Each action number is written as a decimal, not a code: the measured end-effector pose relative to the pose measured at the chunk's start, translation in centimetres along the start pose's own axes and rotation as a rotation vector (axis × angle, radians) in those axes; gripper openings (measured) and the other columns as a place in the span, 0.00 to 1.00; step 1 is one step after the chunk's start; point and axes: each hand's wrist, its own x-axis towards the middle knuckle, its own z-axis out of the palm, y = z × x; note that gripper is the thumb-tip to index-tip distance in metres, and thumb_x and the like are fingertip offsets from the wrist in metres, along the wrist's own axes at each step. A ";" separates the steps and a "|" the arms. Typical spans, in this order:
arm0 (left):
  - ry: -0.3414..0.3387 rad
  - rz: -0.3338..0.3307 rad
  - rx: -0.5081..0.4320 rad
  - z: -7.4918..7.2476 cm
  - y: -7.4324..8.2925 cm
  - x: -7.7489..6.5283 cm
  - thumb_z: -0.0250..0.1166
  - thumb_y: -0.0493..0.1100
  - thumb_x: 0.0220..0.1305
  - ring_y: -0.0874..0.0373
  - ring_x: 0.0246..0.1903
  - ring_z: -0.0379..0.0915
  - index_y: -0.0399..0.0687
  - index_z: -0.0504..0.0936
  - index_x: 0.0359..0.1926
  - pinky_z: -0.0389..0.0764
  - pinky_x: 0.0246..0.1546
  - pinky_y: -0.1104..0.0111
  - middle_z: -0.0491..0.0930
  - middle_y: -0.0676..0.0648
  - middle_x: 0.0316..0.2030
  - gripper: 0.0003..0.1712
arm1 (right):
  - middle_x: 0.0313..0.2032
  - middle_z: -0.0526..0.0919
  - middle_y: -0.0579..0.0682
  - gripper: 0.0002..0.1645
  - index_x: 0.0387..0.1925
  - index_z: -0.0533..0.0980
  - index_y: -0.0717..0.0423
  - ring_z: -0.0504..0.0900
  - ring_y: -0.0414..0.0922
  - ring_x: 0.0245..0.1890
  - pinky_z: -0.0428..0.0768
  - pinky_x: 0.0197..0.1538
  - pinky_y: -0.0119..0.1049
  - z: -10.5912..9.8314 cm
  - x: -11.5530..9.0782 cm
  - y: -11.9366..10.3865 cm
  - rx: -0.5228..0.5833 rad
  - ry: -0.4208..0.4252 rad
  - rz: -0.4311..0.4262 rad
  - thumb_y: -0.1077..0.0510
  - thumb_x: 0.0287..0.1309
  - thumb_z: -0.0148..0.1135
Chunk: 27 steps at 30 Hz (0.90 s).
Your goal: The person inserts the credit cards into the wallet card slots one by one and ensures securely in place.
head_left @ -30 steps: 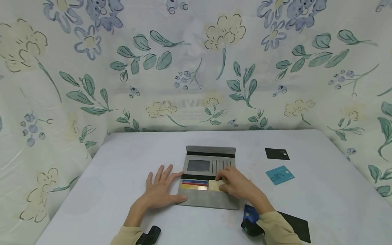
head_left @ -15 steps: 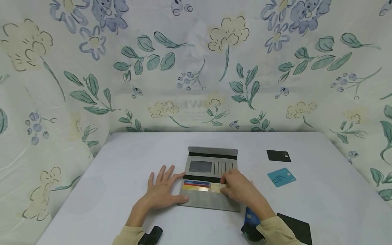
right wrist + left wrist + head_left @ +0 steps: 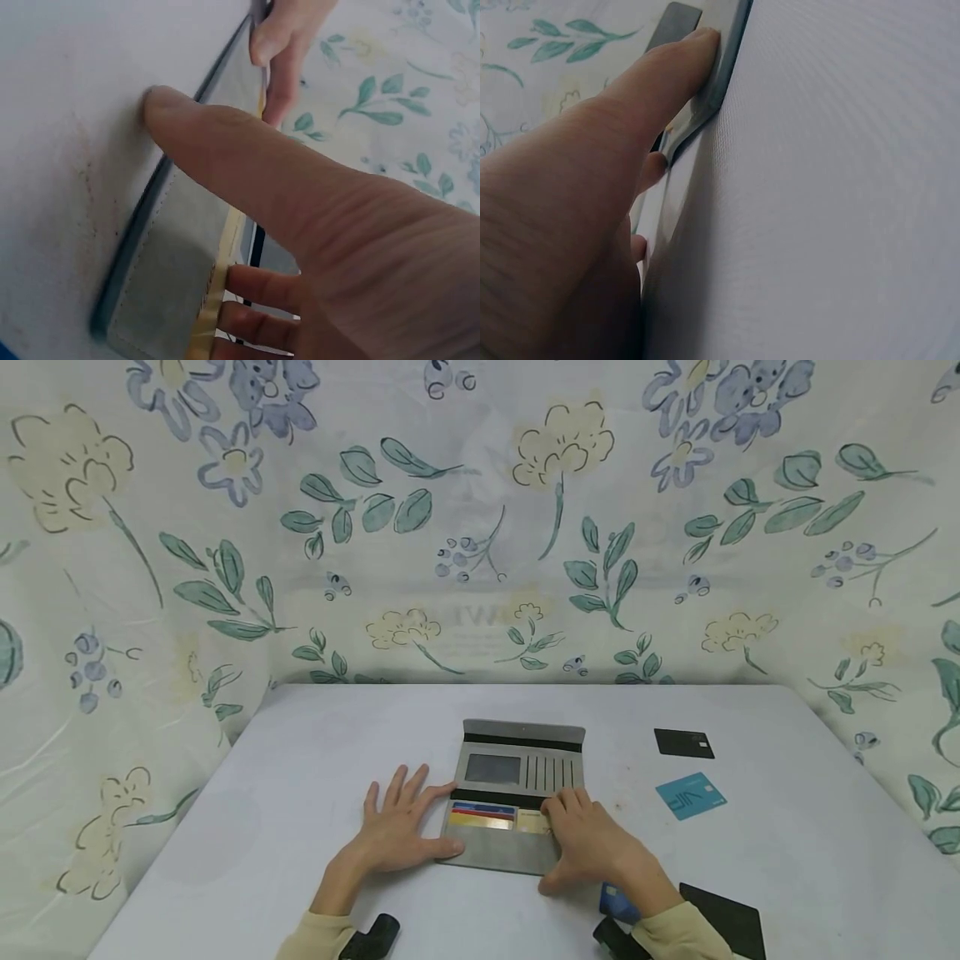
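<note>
A grey long wallet [image 3: 495,857] lies unfolded on the white table, its upper half bearing a dark window and several slits. Blue, red and yellow cards [image 3: 480,817] sit layered in its lower left pocket, and a gold card [image 3: 532,821] sits in the pocket beside them. My left hand [image 3: 396,828] is spread flat at the left edge, its thumb [image 3: 697,56] resting on the wallet's near corner. Over the wallet's right side, my right hand [image 3: 591,837] touches the gold card's upper edge with its fingertips [image 3: 259,289]. Its thumb [image 3: 180,112] reaches past the wallet's near edge.
To the right lie a black card [image 3: 684,743] and a teal card [image 3: 691,796]. A blue card [image 3: 618,903] lies partly under my right wrist, and a dark flat panel [image 3: 723,917] beside that sleeve. A floral curtain [image 3: 480,527] stands behind the table.
My right thumb has moved off the gold card, down past the wallet's near edge, while the fingers stay at the card's upper edge. My left hand keeps its place.
</note>
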 end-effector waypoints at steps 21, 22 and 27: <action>0.000 0.000 0.006 -0.1 0.2 0.0 0.68 0.72 0.50 0.34 0.76 0.30 0.60 0.67 0.71 0.29 0.67 0.31 0.47 0.36 0.77 0.49 | 0.39 0.70 0.48 0.35 0.42 0.75 0.54 0.64 0.48 0.43 0.67 0.45 0.51 0.0 0.2 -0.7 -0.104 0.034 0.032 0.44 0.33 0.82; -0.001 0.000 0.006 -0.1 0.2 0.0 0.67 0.73 0.50 0.34 0.76 0.30 0.60 0.67 0.71 0.29 0.66 0.31 0.47 0.36 0.77 0.49 | 0.39 0.71 0.49 0.35 0.42 0.75 0.54 0.65 0.49 0.43 0.67 0.45 0.51 0.0 0.1 -0.8 -0.109 0.038 0.035 0.45 0.33 0.83; -0.001 0.002 0.005 -0.1 0.1 0.0 0.67 0.73 0.50 0.34 0.76 0.30 0.60 0.67 0.71 0.29 0.66 0.31 0.47 0.36 0.77 0.49 | 0.39 0.72 0.50 0.36 0.43 0.76 0.55 0.66 0.49 0.42 0.67 0.44 0.52 0.0 0.1 -1.2 -0.128 0.053 0.048 0.45 0.32 0.83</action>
